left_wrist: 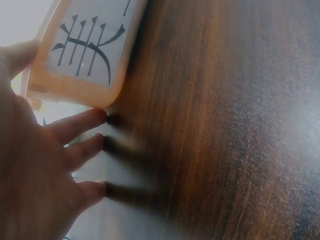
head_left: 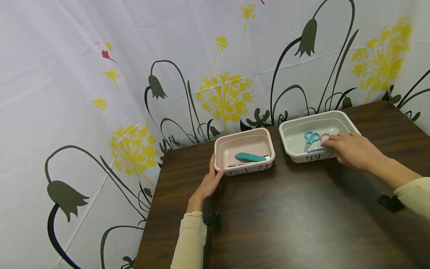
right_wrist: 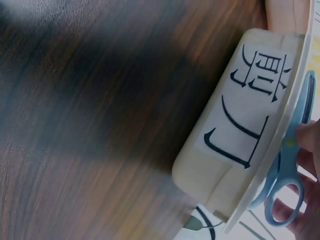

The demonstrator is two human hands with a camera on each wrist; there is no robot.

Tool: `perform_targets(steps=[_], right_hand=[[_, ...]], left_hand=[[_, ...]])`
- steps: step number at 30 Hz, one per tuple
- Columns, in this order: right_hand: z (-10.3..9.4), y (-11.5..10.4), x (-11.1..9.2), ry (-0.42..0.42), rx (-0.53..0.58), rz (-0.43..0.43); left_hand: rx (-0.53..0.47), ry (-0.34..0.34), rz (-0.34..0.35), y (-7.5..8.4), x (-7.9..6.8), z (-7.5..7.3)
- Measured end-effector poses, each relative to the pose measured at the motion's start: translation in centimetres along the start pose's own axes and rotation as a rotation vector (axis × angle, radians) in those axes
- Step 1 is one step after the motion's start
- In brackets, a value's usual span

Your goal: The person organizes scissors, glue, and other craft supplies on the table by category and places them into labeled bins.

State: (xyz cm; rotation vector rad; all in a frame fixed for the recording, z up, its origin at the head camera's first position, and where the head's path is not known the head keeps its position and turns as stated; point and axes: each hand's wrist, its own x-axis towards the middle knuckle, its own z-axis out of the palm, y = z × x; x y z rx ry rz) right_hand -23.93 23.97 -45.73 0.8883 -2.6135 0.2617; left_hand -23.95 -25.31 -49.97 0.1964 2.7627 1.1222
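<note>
My right hand reaches over the front rim of the white bin and holds light blue scissors, their loop handle and blade showing in the right wrist view. Inside that bin lie turquoise scissors and pink-handled scissors. At the left front corner of the pink bin is my left hand, its thumb near the front rim and its other fingers spread along the side. A teal-handled tool lies in the pink bin, with a thin dark item beside it.
Both bins stand near the back edge of a dark wooden table. Black characters on white labels mark their front walls. Behind the table hangs a white curtain printed with flowers.
</note>
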Motion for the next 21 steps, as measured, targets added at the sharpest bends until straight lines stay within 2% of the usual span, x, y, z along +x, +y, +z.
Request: perform_targets(steps=[6,16,21], right_hand=[[0.4,0.8,-0.1,-0.079,0.005,0.005],[1.3,1.1,-0.3,-0.098,0.079,0.082],[1.6,1.2,-0.5,-0.122,0.097,0.113]], left_hand=[[0.001,-0.007,-0.007,-0.1,0.0,0.1],[0.024,0.013,0.050,-0.3,0.2,0.2],[0.025,0.016,0.049,-0.3,0.2,0.2]])
